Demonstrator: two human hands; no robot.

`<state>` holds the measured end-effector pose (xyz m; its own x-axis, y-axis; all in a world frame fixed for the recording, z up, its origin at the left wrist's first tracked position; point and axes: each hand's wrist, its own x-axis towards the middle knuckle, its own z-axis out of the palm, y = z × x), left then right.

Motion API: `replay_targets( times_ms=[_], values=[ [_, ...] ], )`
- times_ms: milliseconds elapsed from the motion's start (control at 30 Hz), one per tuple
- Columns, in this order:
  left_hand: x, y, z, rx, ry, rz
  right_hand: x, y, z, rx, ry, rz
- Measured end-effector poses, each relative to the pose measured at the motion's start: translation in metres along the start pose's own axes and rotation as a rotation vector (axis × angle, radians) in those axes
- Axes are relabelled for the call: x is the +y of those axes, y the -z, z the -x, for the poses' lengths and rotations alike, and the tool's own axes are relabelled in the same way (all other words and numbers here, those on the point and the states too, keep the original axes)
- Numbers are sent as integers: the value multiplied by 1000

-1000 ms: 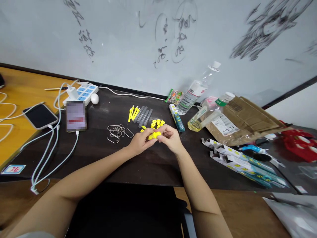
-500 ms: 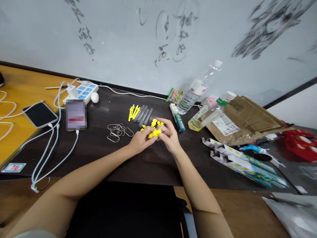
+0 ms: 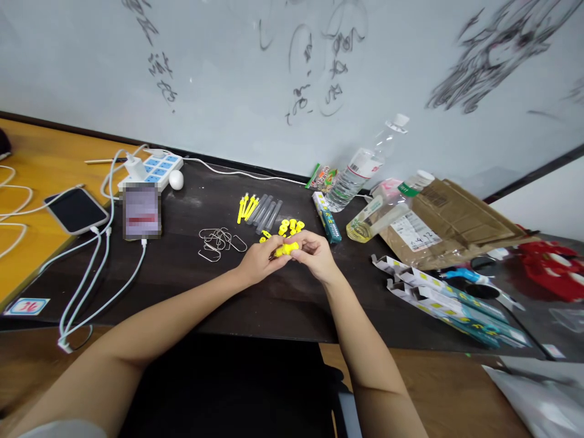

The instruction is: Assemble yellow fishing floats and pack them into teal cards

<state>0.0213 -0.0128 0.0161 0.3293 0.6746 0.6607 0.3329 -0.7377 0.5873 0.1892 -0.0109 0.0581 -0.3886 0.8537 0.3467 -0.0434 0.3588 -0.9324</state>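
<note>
Between my two hands is a small yellow plastic part (image 3: 288, 248), held just above the dark table. My left hand (image 3: 260, 260) pinches its left end, and my right hand (image 3: 316, 255) grips its right end with thumb and fingers. Just behind my hands lie several loose yellow plastic pieces (image 3: 292, 226). Farther back are several clear plastic tubes (image 3: 264, 213) in a row, beside several slim yellow sticks (image 3: 247, 208). To the left, a small heap of metal S-hooks (image 3: 219, 242) rests on the table. My fingers partly hide the part I hold.
A narrow box (image 3: 326, 217) stands near a water bottle (image 3: 358, 173) and a second bottle (image 3: 387, 207). Opened long boxes (image 3: 451, 301) and a brown parcel (image 3: 438, 219) lie right. On the left are a power strip (image 3: 159, 170), a phone (image 3: 76, 210), a screen device (image 3: 142, 211) and white cables.
My right hand's fingers have curled lower, showing more of the loose yellow pieces behind. The yellow part stays between both hands; the view has shifted slightly.
</note>
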Motion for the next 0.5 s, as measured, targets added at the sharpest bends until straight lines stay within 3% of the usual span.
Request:
replay_targets(
  times_ms=[200,500],
  values=[
    [0,-2,1,-38,21,1,10,-6,0,70,-53,-73],
    [1,-2,-4,-79,90,-27,9,-22,-4,270,56,-125]
  ],
)
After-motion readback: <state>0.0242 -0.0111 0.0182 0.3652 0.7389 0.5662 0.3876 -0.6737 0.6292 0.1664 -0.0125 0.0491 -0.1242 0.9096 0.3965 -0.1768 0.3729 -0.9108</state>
